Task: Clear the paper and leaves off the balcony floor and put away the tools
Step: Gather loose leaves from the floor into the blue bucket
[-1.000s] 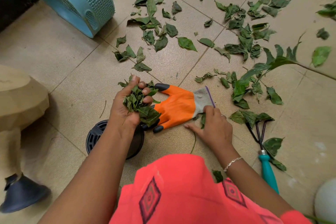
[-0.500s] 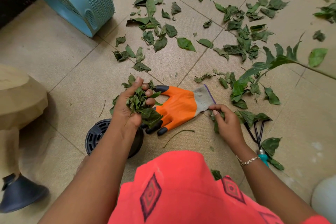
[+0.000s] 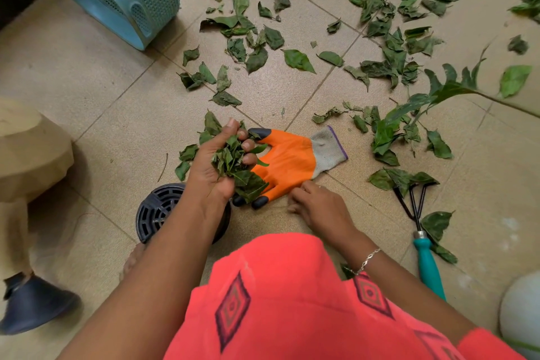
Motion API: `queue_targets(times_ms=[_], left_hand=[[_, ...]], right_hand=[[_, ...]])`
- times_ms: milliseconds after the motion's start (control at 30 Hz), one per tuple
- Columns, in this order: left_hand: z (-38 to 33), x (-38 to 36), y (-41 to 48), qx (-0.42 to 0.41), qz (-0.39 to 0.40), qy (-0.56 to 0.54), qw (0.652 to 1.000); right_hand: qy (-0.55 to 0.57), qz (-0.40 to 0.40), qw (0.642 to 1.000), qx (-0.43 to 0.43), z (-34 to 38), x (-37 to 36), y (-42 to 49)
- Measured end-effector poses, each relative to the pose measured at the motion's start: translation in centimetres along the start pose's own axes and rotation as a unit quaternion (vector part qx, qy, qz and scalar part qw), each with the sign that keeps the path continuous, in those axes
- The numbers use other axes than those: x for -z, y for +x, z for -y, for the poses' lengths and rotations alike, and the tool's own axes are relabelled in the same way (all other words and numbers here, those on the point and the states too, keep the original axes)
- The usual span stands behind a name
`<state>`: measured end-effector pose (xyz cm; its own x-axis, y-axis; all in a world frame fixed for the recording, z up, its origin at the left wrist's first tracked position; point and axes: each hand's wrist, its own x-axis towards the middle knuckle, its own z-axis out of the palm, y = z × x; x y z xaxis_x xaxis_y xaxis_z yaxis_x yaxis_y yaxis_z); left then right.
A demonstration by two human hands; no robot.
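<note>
Head view: your left hand (image 3: 209,168) has its grip clamped on a crumpled bunch of green leaves (image 3: 232,162), just above the orange rubber-coated glove with grey cuff (image 3: 292,161) lying flat on the beige tiled floor (image 3: 87,73). Your right hand (image 3: 321,207) is down at the glove's near edge, fingers bent; whether that grip holds anything cannot be told. Loose green leaves (image 3: 298,60) litter the tiles beyond, with a teal-handled black hand rake (image 3: 425,257) to the right.

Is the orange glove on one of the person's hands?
No, the orange glove lies flat and empty on the floor tiles.
</note>
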<state>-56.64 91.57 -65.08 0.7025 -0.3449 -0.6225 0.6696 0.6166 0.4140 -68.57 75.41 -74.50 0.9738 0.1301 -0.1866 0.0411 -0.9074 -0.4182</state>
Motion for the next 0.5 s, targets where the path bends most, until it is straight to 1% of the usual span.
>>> queue_targets(times_ms=[67, 100, 167, 200, 267, 333, 367, 433, 500], left_hand=[[0.1, -0.2, 0.0, 0.002, 0.008, 0.004, 1.0], [0.2, -0.2, 0.0, 0.005, 0.013, 0.006, 1.0], [0.4, -0.2, 0.0, 0.014, 0.014, 0.013, 1.0], [0.5, -0.1, 0.1, 0.018, 0.013, 0.016, 1.0], [0.9, 0.0, 0.1, 0.03, 0.011, 0.024, 0.999], [1.4, 0.0, 0.2, 0.043, 0.011, 0.027, 0.999], [1.6, 0.0, 0.2, 0.046, 0.011, 0.027, 0.999], [1.9, -0.3, 0.2, 0.044, 0.013, 0.032, 0.998], [2.1, -0.5, 0.1, 0.044, 0.022, 0.04, 0.998]], right_hand=[[0.111, 0.017, 0.994, -0.019, -1.2, 1.5, -0.6], [0.147, 0.016, 0.989, -0.033, -2.0, 2.3, -1.1], [0.148, 0.009, 0.989, -0.025, -3.7, 3.4, -2.9], [0.124, 0.011, 0.992, -0.005, -4.5, 3.8, -4.2], [0.019, 0.034, 0.998, 0.055, -5.5, 3.8, -6.9], [-0.116, 0.058, 0.986, 0.107, -5.7, 2.8, -9.3], [-0.152, 0.061, 0.979, 0.124, -5.5, 2.2, -10.1], [-0.157, 0.044, 0.977, 0.139, -5.3, 1.0, -10.7], [-0.131, 0.022, 0.984, 0.119, -5.4, 0.4, -10.5]])
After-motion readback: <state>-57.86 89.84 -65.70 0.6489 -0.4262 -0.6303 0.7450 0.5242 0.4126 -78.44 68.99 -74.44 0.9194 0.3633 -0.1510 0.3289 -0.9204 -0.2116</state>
